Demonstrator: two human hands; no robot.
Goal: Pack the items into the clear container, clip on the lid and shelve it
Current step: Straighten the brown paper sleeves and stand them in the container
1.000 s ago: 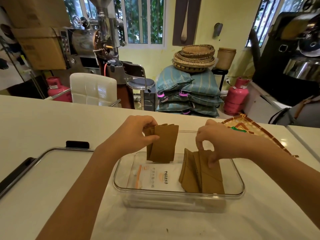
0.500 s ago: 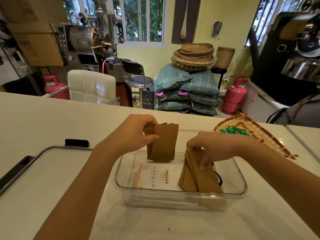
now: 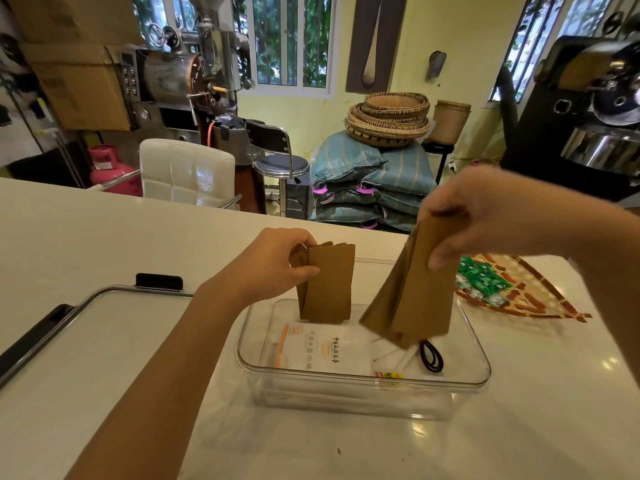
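A clear plastic container (image 3: 363,386) stands on the white counter in front of me. Inside lie a white printed packet (image 3: 322,348), a second white packet (image 3: 394,362) and a black hair tie (image 3: 431,356). My left hand (image 3: 277,265) pinches a small stack of brown paper sleeves (image 3: 329,282) upright over the container's back left. My right hand (image 3: 485,213) holds a second, fanned stack of brown sleeves (image 3: 415,292) lifted above the container's right half. The clear lid (image 3: 104,327) with black clips lies flat on the counter to the left.
A woven tray (image 3: 540,296) with green wrapped sweets (image 3: 481,278) sits on the counter at the right. Beyond the counter stand a white chair (image 3: 187,171), a stool, stacked sacks with baskets and roasting machines.
My right hand has lifted its stack of brown sleeves up out of the container, uncovering the second packet and hair tie. The left hand has stayed in place.
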